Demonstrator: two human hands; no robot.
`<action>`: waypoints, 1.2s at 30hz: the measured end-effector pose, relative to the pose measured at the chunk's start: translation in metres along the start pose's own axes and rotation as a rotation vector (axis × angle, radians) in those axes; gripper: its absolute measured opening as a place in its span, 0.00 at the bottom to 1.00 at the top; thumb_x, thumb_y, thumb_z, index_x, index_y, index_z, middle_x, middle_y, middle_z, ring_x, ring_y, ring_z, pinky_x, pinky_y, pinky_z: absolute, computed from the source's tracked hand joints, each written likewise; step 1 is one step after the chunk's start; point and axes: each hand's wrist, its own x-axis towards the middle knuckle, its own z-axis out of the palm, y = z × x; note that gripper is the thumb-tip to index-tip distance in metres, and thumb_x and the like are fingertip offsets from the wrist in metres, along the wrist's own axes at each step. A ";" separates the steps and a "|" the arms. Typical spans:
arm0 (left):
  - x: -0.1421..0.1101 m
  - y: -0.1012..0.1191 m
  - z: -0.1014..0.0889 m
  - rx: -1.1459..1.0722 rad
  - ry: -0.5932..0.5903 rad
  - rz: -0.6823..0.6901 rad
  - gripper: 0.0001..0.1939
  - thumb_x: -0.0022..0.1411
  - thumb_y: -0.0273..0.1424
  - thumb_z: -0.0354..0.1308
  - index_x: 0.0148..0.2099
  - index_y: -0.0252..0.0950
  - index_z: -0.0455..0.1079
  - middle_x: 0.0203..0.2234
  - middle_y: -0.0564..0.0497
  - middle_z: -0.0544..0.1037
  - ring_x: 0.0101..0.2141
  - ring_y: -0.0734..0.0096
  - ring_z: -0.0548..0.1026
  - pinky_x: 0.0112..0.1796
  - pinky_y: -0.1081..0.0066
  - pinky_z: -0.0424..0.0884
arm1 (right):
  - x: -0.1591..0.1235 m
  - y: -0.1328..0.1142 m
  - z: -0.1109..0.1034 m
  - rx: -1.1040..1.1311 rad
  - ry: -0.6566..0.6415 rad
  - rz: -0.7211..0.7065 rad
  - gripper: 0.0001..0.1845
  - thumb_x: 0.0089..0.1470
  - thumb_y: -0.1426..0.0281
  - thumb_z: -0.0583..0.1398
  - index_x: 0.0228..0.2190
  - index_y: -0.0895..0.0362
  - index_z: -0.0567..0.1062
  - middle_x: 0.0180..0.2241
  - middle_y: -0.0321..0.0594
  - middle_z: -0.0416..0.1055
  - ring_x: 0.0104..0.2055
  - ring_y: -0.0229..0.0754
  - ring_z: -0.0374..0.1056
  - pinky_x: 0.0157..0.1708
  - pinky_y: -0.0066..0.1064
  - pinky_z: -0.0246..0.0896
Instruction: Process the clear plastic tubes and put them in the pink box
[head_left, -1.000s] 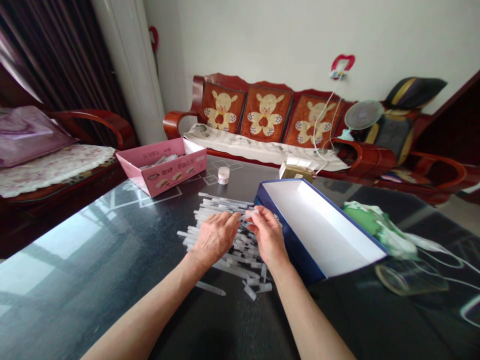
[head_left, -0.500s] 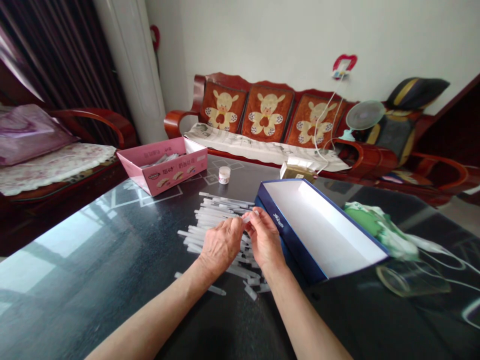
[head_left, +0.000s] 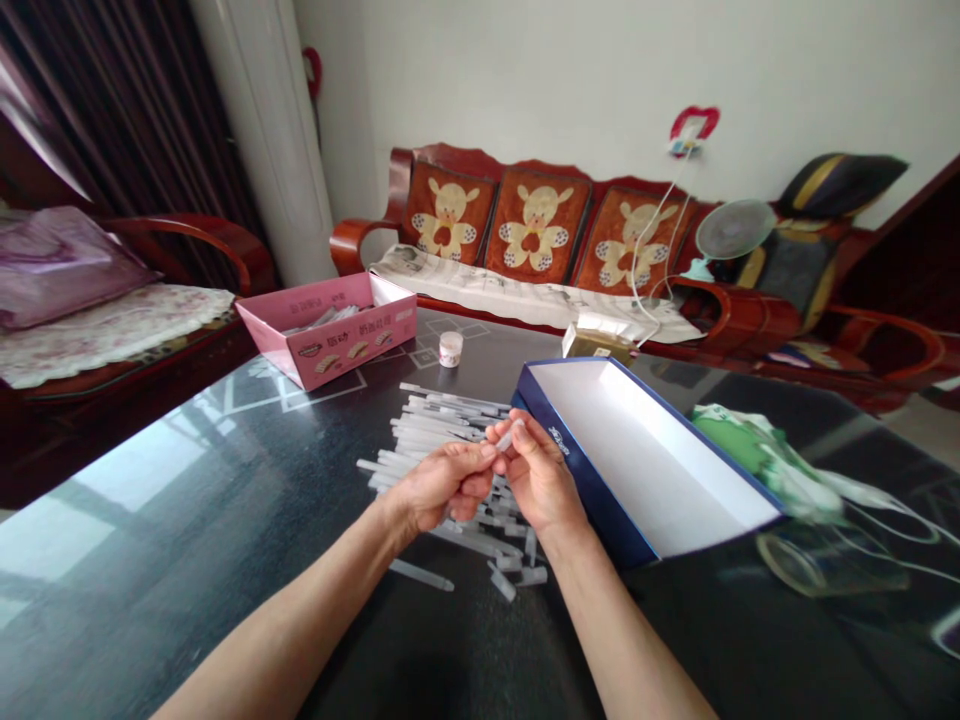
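Head view, tube: one pale tube (head_left: 511, 435) is pinched between the two hands, raised above the right part of the pile (head_left: 420, 432); its lower end is lost among the left fingers.
Step in hand: apparently fine two-handed work on this single tube; whether parts are being joined or pulled apart cannot be told.
Next move calls for: probably both pinches kept in line and light, since the tube looks slim and smooth.
Left hand (head_left: 442, 482): closed narrowly, thumb and forefinger at the tube's lower end, other fingers curled under; forearm slants in from the lower left.
Right hand (head_left: 541, 478): narrow pinch near the tube's upper end, palm turned inward, just beside the blue box (head_left: 675, 455); forearm rises from the lower right.
Short pieces (head_left: 502, 580): loose on the table (head_left: 225, 520), below the hands.
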 end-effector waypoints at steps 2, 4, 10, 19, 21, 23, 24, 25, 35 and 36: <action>0.001 -0.002 0.002 0.149 0.101 0.120 0.20 0.59 0.49 0.52 0.31 0.35 0.63 0.14 0.62 0.54 0.14 0.83 0.49 0.16 0.79 0.49 | 0.000 0.000 0.002 0.011 0.031 0.017 0.16 0.42 0.64 0.70 0.36 0.50 0.77 0.32 0.34 0.77 0.35 0.40 0.73 0.33 0.31 0.68; 0.002 -0.006 0.005 0.426 0.269 0.274 0.21 0.63 0.47 0.48 0.28 0.35 0.63 0.15 0.59 0.59 0.16 0.82 0.55 0.19 0.78 0.53 | -0.001 0.003 0.005 0.013 0.087 0.032 0.19 0.42 0.64 0.70 0.38 0.51 0.76 0.33 0.35 0.78 0.36 0.40 0.74 0.35 0.31 0.68; 0.002 -0.016 0.015 1.006 0.598 0.365 0.14 0.66 0.36 0.47 0.45 0.37 0.71 0.23 0.52 0.74 0.23 0.73 0.71 0.27 0.75 0.60 | -0.005 0.020 0.014 -0.064 0.244 0.006 0.15 0.41 0.62 0.70 0.30 0.56 0.76 0.30 0.36 0.78 0.31 0.38 0.73 0.32 0.28 0.66; 0.007 -0.011 0.002 0.552 0.356 0.229 0.23 0.65 0.47 0.44 0.32 0.34 0.68 0.13 0.60 0.59 0.15 0.80 0.56 0.19 0.77 0.54 | 0.011 -0.023 -0.009 0.015 0.300 -0.134 0.17 0.45 0.59 0.67 0.35 0.54 0.74 0.33 0.38 0.78 0.41 0.44 0.75 0.45 0.41 0.66; 0.005 -0.007 -0.003 0.759 0.441 0.354 0.21 0.65 0.44 0.45 0.30 0.34 0.68 0.15 0.58 0.62 0.18 0.79 0.59 0.22 0.77 0.55 | 0.011 -0.024 -0.010 -0.009 0.283 -0.120 0.18 0.46 0.58 0.66 0.37 0.54 0.74 0.32 0.38 0.78 0.40 0.44 0.74 0.42 0.40 0.67; 0.003 -0.006 -0.007 0.975 0.504 0.438 0.18 0.66 0.40 0.45 0.31 0.35 0.68 0.17 0.57 0.64 0.20 0.78 0.62 0.24 0.76 0.57 | 0.008 -0.019 -0.008 -0.060 0.259 -0.080 0.19 0.45 0.58 0.66 0.38 0.54 0.75 0.34 0.39 0.78 0.40 0.43 0.74 0.39 0.36 0.68; 0.002 -0.007 -0.008 1.054 0.521 0.466 0.16 0.67 0.38 0.45 0.33 0.35 0.68 0.17 0.57 0.65 0.20 0.78 0.64 0.25 0.76 0.57 | 0.007 -0.015 -0.007 -0.110 0.247 -0.055 0.19 0.45 0.58 0.66 0.38 0.54 0.76 0.36 0.40 0.78 0.40 0.43 0.73 0.37 0.34 0.68; 0.002 -0.008 -0.008 1.106 0.532 0.487 0.14 0.67 0.37 0.45 0.38 0.35 0.69 0.18 0.57 0.67 0.20 0.77 0.65 0.25 0.76 0.58 | 0.006 -0.011 -0.006 -0.175 0.232 -0.029 0.19 0.45 0.58 0.66 0.38 0.54 0.76 0.37 0.40 0.78 0.40 0.43 0.73 0.35 0.32 0.67; -0.001 -0.003 -0.040 1.477 0.606 0.488 0.12 0.67 0.34 0.48 0.46 0.39 0.71 0.37 0.48 0.75 0.38 0.68 0.74 0.36 0.73 0.69 | 0.010 -0.007 -0.037 -1.214 0.035 -0.246 0.11 0.45 0.70 0.62 0.35 0.55 0.78 0.26 0.35 0.73 0.28 0.39 0.68 0.34 0.32 0.64; -0.002 -0.001 -0.045 1.512 0.587 0.474 0.12 0.67 0.33 0.48 0.45 0.40 0.71 0.37 0.48 0.75 0.39 0.68 0.73 0.37 0.73 0.69 | 0.010 -0.008 -0.040 -1.308 -0.004 -0.272 0.09 0.45 0.72 0.62 0.33 0.54 0.78 0.27 0.36 0.73 0.29 0.40 0.68 0.35 0.32 0.63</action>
